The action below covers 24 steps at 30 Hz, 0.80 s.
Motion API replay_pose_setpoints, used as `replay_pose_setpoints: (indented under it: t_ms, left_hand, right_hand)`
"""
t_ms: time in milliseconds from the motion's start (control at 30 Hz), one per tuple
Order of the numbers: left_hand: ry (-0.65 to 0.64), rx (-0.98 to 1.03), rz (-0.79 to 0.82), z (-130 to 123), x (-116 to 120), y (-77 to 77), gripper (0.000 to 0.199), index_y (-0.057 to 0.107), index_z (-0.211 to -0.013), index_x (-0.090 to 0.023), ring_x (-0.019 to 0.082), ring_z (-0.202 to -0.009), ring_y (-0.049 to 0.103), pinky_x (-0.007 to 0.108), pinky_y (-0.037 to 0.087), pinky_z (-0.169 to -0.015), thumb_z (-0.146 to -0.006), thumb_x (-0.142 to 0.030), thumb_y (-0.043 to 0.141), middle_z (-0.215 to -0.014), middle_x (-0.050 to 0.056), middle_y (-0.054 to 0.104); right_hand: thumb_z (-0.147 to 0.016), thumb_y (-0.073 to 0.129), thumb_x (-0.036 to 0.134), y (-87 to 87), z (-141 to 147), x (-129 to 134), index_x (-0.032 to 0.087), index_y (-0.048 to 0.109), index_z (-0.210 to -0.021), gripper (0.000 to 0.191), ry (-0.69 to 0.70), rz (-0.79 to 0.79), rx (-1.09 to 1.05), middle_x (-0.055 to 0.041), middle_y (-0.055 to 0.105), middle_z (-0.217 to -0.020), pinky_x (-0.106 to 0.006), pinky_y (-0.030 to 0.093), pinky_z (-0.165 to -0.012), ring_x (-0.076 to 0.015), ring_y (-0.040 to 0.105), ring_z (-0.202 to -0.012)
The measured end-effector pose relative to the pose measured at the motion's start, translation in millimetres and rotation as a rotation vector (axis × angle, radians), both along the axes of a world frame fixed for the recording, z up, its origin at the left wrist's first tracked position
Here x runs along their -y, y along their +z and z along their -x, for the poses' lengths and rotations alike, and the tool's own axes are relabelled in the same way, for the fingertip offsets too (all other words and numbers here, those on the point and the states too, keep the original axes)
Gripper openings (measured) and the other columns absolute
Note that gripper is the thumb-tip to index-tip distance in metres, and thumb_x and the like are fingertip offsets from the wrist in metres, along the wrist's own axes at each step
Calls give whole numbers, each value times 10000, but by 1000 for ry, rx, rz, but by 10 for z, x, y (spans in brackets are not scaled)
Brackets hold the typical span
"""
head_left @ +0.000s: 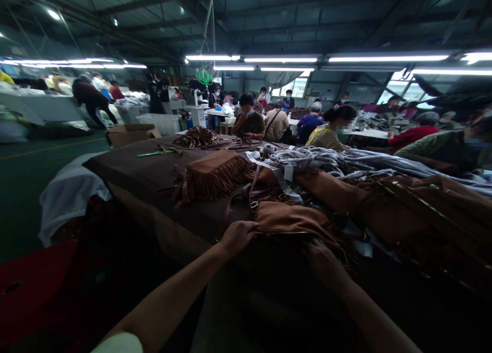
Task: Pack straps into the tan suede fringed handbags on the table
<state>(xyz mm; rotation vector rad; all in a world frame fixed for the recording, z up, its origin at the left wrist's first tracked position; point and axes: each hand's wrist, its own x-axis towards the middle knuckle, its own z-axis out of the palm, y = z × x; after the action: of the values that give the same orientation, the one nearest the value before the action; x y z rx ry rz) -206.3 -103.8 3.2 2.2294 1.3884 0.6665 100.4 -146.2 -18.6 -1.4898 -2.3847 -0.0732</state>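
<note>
Brown suede fringed bag [290, 217], long axis crosswise on the dark surface [130, 168], directly ahead. Left hand [238, 237]: fingers curled over its near corner. Right hand [325, 265]: shadowed at its edge, grip indeterminable.

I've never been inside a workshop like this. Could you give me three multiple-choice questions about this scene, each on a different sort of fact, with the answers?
1. Where do the green-handled scissors lie?
A. On the brown-covered table
B. Under the table
C. Hanging overhead

2. What colour is the fringed suede bag?
A. Green
B. Brown
C. White

3. What state is the person's left hand in?
A. Gloved and holding scissors
B. Raised and touching nothing
C. Bare and on a brown suede piece

Answers:
1. A: the scissors lie on the table top, well beyond the hands.
2. B: its suede and fringe both show brown.
3. C: bare fingers lie over the suede piece's near edge.
</note>
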Motion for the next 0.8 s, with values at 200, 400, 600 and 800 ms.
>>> replay_pose_setpoints:
  t_ms: [200, 400, 600, 800]
  left_hand:
    - [-12, 31, 57, 64, -34, 55, 431, 625, -1172, -261, 208, -1038, 615, 288, 440, -902, -742, -246, 640, -1128, 21, 673]
    - [52, 20, 65, -43, -13, 92, 414, 621, -1155, -222, 202, -993, 624, 257, 446, -852, -764, -359, 637, -1076, 43, 683]
    - [20, 120, 47, -61, -72, 71, 342, 633, -1108, -218, 188, -963, 625, 242, 448, -830, -770, -270, 617, -1031, 32, 688]
    - [14, 144, 49, -51, -112, 142, 317, 649, -1079, -204, 188, -923, 633, 250, 452, -814, -772, -273, 619, -997, 36, 695]
  right_hand:
    - [-898, 398, 146, 147, -67, 46, 207, 640, -1110, 327, 145, -74, -15, -87, 645, -1107, -357, 449, -922, -212, 554, -1097]
    - [-916, 476, 298, 171, 907, 259, 220, 670, -834, 224, -112, -181, -95, -41, 673, -798, -277, 424, -719, -173, 602, -809]
    - [-850, 557, 425, 83, 1500, 19, 208, 640, -761, 248, -415, 35, -351, -35, 668, -757, -245, 343, -576, -158, 605, -668]
    - [-867, 487, 355, 164, 1489, 66, 218, 621, -854, 192, -460, 144, -686, -24, 686, -833, -232, 375, -631, -161, 624, -747]
